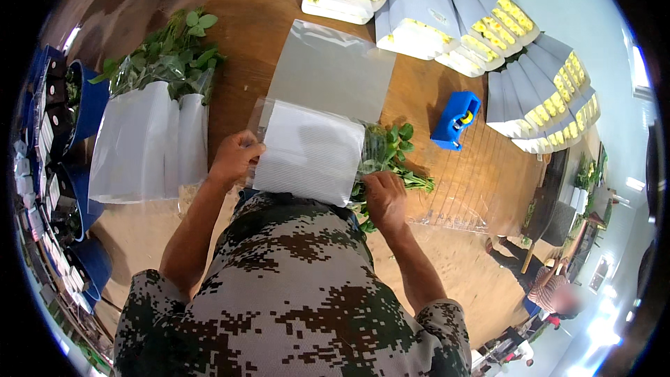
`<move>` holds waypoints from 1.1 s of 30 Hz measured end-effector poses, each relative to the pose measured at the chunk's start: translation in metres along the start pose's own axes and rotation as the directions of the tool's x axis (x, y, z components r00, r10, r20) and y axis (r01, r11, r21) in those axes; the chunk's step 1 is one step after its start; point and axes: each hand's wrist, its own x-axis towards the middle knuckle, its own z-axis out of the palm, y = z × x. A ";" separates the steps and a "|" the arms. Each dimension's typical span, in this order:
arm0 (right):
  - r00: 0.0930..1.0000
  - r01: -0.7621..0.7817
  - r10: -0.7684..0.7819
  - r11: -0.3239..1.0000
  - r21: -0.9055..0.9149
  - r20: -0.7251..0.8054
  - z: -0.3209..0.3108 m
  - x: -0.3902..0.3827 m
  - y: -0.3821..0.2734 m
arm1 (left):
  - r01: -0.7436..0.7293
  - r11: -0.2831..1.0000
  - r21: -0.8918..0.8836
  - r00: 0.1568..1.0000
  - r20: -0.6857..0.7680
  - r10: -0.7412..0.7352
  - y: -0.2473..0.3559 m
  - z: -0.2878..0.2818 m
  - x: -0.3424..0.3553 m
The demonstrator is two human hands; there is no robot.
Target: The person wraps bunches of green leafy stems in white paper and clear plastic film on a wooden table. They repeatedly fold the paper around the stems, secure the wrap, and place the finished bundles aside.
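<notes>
A bundle wrapped in white ribbed paper (307, 153) and clear film lies across the table edge before me, with leafy stems (398, 144) out of its right end. My left hand (241, 157) pinches the film at its left edge. My right hand (382, 192) grips the film on the right, beside the leaves. A translucent sheet (331, 66) lies flat just beyond the bundle. To the left sits another white-wrapped bundle (132, 146) with foliage showing at its top.
Several pale bundles with yellow-marked ends (509, 21) line the back and right of the wooden table (244, 42). A blue tape dispenser (453, 121) stands right of the sheet. Blue buckets (84, 258) line the far left. A person in striped top (541, 283) is at lower right.
</notes>
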 end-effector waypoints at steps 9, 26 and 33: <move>0.934 -0.182 0.151 0.981 -0.066 -0.323 0.008 -0.006 0.002 | -0.013 0.995 0.094 1.000 -0.024 0.015 0.003 -0.003 0.001; 0.983 -0.146 0.147 0.989 0.015 -0.113 -0.018 -0.038 0.014 | -0.028 0.986 0.165 0.999 -0.024 0.032 -0.015 -0.013 0.007; 0.686 -0.608 0.657 0.754 0.249 -0.312 -0.033 -0.006 0.168 | 0.077 0.996 0.041 0.997 0.019 -0.077 -0.002 -0.013 -0.004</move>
